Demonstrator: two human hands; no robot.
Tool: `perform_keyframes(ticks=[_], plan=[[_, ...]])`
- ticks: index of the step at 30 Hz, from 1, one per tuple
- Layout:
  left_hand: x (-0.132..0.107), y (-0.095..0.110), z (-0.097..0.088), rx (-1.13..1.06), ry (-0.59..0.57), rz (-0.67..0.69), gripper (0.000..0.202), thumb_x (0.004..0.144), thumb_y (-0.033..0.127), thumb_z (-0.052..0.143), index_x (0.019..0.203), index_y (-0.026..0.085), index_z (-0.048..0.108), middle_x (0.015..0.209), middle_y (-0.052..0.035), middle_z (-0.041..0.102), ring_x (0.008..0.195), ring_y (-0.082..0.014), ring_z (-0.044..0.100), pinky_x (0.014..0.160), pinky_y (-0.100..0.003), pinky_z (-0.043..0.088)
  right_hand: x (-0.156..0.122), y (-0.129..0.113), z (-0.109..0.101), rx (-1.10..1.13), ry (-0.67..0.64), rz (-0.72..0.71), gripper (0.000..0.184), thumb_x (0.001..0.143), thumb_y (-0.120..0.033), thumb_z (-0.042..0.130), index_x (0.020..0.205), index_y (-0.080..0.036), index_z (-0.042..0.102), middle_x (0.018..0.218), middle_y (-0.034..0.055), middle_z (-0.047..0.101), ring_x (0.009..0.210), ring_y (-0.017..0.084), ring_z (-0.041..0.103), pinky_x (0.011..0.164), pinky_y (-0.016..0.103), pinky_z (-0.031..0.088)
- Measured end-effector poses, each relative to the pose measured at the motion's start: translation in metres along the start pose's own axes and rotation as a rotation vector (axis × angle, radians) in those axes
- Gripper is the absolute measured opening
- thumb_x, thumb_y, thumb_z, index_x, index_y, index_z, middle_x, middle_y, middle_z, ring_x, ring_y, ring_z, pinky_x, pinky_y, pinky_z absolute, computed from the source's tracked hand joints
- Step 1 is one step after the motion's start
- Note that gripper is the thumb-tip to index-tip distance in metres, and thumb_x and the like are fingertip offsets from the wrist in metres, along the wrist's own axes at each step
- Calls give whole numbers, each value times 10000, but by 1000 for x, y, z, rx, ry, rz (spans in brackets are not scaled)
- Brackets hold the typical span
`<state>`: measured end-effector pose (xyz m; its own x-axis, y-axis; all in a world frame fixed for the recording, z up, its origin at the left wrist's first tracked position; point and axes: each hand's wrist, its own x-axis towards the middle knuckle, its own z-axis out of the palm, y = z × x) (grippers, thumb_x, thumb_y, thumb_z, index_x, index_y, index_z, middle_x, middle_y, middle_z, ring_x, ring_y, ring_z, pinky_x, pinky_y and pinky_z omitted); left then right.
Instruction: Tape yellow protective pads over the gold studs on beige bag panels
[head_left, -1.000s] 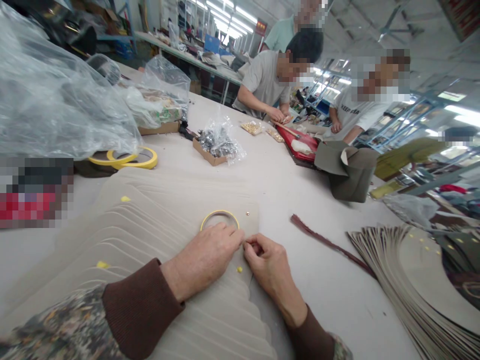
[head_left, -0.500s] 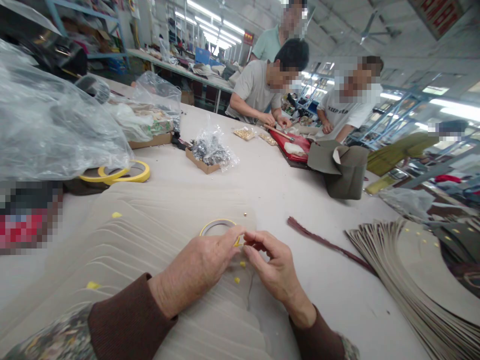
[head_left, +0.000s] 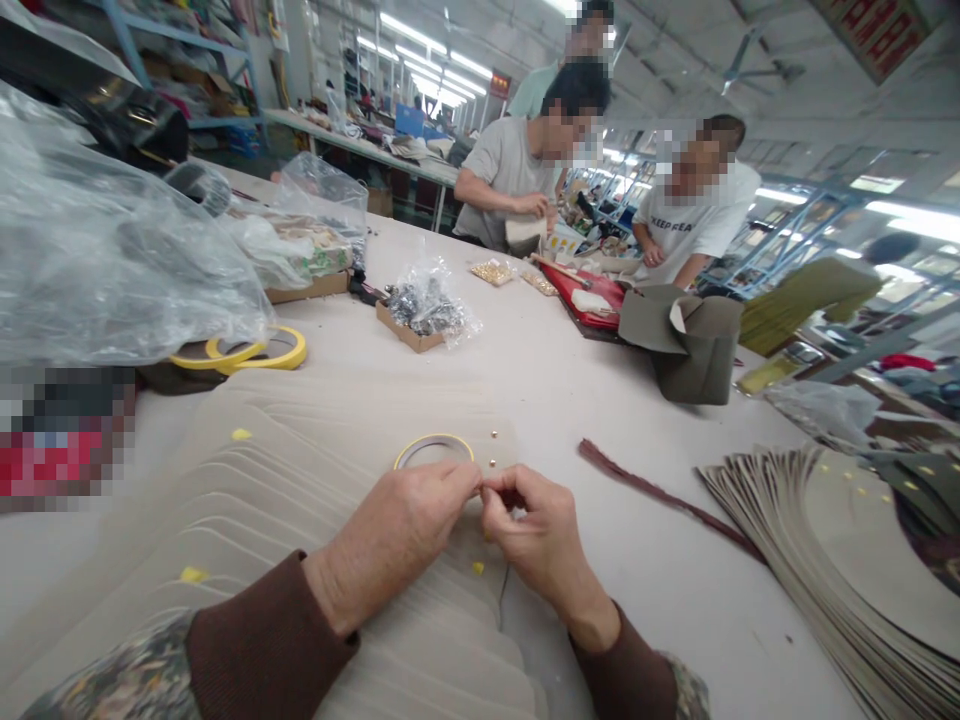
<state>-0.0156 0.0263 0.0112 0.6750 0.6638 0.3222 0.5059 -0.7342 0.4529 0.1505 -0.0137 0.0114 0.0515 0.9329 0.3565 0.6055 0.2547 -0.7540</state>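
Note:
My left hand [head_left: 409,530] is closed beside a narrow roll of yellow tape [head_left: 433,440], whose upper rim shows above the knuckles and seems held. The fingertips of my right hand [head_left: 536,530] are pinched and meet those of the left. Whatever lies between them is too small and hidden to name. Both hands are over the right edge of a fanned stack of beige sheets [head_left: 300,480]. A yellow tape piece [head_left: 478,567] sticks to the stack just below the fingers. Beyond the fingertips, two small gold studs [head_left: 493,449] show near the stack's edge.
More yellow tape rolls [head_left: 281,350] lie at left beside clear plastic [head_left: 127,240]. A small box of metal parts [head_left: 420,325] stands further back. At right are a dark red strip [head_left: 667,500] and a fanned pile of pieces [head_left: 847,560]. Co-workers [head_left: 510,165] stand across the table [head_left: 360,340].
My hands have drawn together, and the right fingers have closed into a pinch. The tape roll has shifted slightly with my left hand. A second stud and fewer tape pieces show near the fingers.

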Motion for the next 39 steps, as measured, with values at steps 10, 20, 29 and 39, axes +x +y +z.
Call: perform_keyframes(ticks=[10, 20, 29, 39], plan=[[4, 10, -1, 220, -83, -77, 170, 948, 130, 388, 878, 193, 530, 795, -16, 587, 742, -156, 567, 650, -250, 457, 17, 32, -8, 461, -46, 591, 297, 669, -411, 729, 702, -126, 652, 518, -7, 617, 401, 100, 557, 412, 203, 460], [9, 10, 1, 276, -277, -188, 176, 928, 107, 383, 931, 201, 532, 845, -33, 561, 793, -193, 574, 707, -313, 497, 21, 33, 2, 76, -60, 377, 214, 774, -334, 614, 693, -147, 679, 523, -9, 604, 444, 112, 529, 429, 205, 420], [10, 0, -5, 301, -123, -189, 173, 921, 96, 389, 923, 195, 531, 904, -46, 591, 849, -195, 559, 728, -303, 478, 15, 46, -3, 193, -11, 477, 334, 784, -430, 643, 941, -135, 637, 534, -29, 613, 408, 120, 546, 400, 216, 455], [20, -9, -10, 418, -97, -255, 177, 906, 80, 411, 936, 175, 557, 948, -84, 631, 952, -254, 537, 767, -347, 491, 17, 36, 6, -133, 13, 211, 201, 829, -295, 592, 747, -186, 739, 696, 25, 734, 620, 169, 645, 618, 259, 475]])
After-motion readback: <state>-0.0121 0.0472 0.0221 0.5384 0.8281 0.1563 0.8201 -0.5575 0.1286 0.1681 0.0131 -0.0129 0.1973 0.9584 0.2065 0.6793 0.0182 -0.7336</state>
